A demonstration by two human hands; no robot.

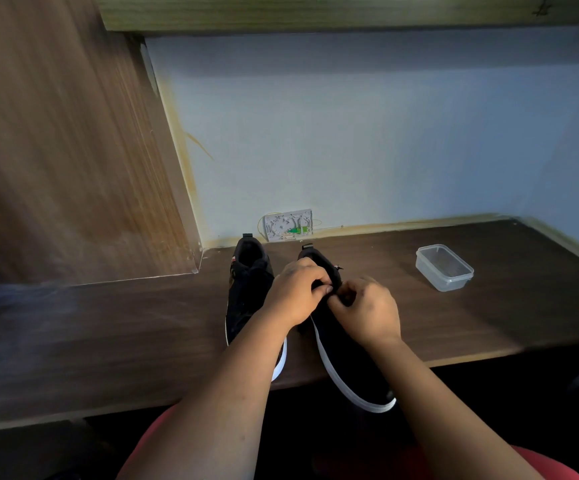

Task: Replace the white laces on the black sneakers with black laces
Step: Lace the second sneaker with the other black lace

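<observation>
Because both sets of fingers are curled and pinching at the throat of the right sneaker [347, 355], the left hand [298, 292] at ten o'clock of it and the right hand [367, 310] at two, they seem to be steadying the tongue while working a lace end. No lace can be made out against the black upper, so its colour is untellable. The left sneaker [246, 289] stands just beside at nine o'clock, and a clear plastic tub [444, 268] sits well apart at three on the dark desk [108, 323].

Two black sneakers [246, 292] stand side by side at the surface's [108, 341] front edge, toes overhanging. Left hand [295, 292] and right hand [367, 306] pinch the right sneaker's [347, 358] lacing area. Clear plastic container [444, 267] toward the right edge.
</observation>
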